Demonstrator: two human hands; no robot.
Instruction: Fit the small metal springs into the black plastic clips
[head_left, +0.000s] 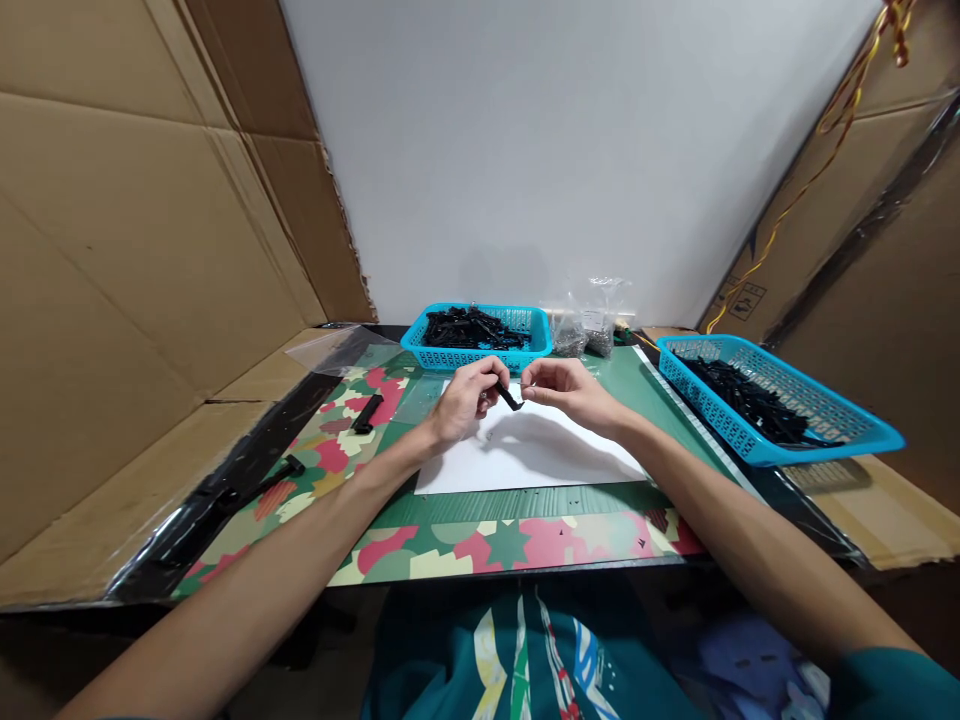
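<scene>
Over a white sheet (525, 465), my left hand (466, 400) is closed round a small black plastic part (509, 398) whose end sticks out to the right. Just right of that end is my right hand (562, 388), its thumb and forefinger pinched together; whatever lies between them is too small to name. The two hands are close together, not touching. The sheet rests on a green mat (630, 385).
Blue baskets of black parts stand at the back (433, 357) and on the right (847, 455). Clear bags of small metal pieces (598, 335) lie behind the mat. A black part (367, 413) and a black tool (281, 474) lie on the left. Cardboard walls flank both sides.
</scene>
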